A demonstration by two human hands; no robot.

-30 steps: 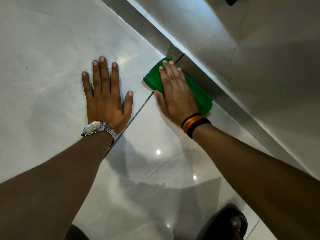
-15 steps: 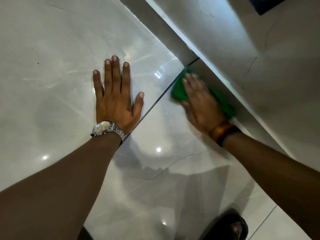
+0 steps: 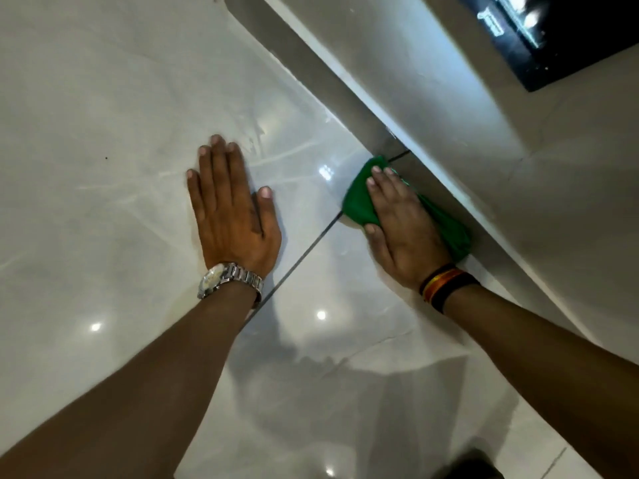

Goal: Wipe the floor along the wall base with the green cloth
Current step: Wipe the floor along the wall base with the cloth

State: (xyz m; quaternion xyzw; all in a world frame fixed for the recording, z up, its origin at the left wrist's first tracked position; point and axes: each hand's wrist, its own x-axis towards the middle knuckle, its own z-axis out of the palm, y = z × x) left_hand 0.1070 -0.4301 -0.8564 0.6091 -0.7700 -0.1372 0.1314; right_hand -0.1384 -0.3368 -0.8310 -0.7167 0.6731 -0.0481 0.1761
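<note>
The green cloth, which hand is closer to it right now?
Right. The right hand lies flat on the green cloth at the wall base; the left hand rests flat on the floor tile, apart from it.

My right hand point(image 3: 403, 229) lies flat on the folded green cloth point(image 3: 359, 198), pressing it to the glossy white floor tile point(image 3: 103, 115) right against the grey skirting point(image 3: 345, 98) at the wall base. My left hand point(image 3: 231, 216) is spread palm-down on the neighbouring tile, just across the dark grout line point(image 3: 304, 250). I see a silver wristwatch point(image 3: 226, 278) on my left wrist and striped bands point(image 3: 446, 283) on my right.
</note>
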